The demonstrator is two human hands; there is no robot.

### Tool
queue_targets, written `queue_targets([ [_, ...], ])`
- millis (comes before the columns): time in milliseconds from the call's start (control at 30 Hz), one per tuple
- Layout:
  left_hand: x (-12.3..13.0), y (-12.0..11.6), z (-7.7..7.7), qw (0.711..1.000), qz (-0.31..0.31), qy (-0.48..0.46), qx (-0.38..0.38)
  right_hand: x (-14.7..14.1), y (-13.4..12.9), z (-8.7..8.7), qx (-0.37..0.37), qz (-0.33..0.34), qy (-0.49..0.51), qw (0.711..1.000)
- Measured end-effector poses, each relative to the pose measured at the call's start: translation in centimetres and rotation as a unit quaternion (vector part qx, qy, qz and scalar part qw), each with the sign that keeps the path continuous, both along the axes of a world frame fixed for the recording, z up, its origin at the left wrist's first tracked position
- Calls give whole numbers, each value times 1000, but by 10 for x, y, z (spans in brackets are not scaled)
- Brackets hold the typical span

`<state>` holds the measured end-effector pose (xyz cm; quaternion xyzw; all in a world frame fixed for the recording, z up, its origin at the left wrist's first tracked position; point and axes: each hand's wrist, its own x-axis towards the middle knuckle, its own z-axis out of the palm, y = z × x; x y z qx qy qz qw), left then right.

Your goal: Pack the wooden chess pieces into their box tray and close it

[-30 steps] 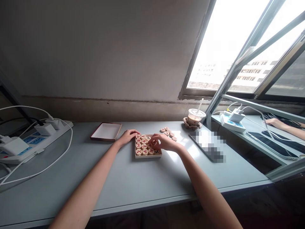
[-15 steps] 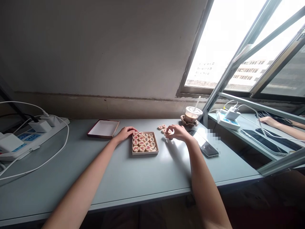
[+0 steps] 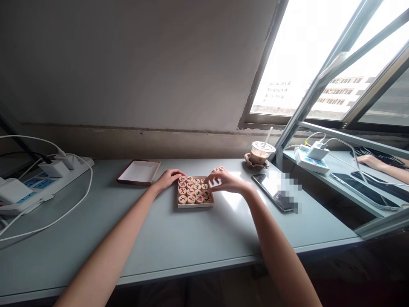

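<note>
On the table (image 3: 179,238), a shallow box (image 3: 195,206) sits just below the centre of the frame, open side up, its near edge running almost level from left to right; it looks close to square, with no clear long axis. Round pieces (image 3: 191,199) lie flat inside in rows, red or black characters facing up. The left hand (image 3: 166,179) rests at the box's upper left corner, fingers curled; whether they grip it I cannot tell. The right hand (image 3: 230,182) arches over the box's right rim, thumb and fingers parted, though a piece between them could be hidden. Just above it show some loose pieces (image 3: 221,169). Left of centre, a lid (image 3: 139,172) lies hollow side up, longer left to right
</note>
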<state>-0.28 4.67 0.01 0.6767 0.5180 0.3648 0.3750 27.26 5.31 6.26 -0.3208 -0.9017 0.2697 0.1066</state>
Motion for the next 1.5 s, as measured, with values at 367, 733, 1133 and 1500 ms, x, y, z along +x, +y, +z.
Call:
queue_targets([
  [367,0,1,-1,1000,-2,5,0,-4,-7,8,-27,12,-15,999],
  [733,3,-3,4,1000,7,-6,-4,46,11,1,58,-215,-166,961],
  [1133,5,-7,9,1000,7,1,-11,-9,34,-59,237,-209,-129,940],
  [1500,1,0,1,1000,-1,-8,-7,31,59,-67,156,-234,-138,950],
])
